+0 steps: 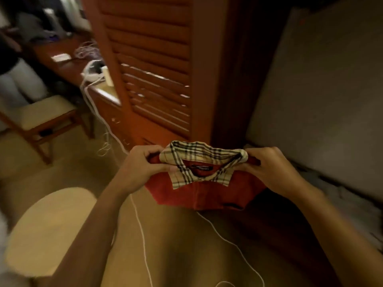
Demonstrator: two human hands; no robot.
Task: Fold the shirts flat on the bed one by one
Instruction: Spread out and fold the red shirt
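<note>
Fingers curled and pinching: left hand and right hand gripping red shirt at its shoulders. Behind, louvered door; shirt held in mid-air before it (plaid collar uppermost); below, white cable across floor.

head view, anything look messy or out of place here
Yes. White cords trail loose across the floor from the desk and pass under the red shirt, a likely trip hazard. The shirt is held in the air by the left hand and right hand, not laid flat.
</note>
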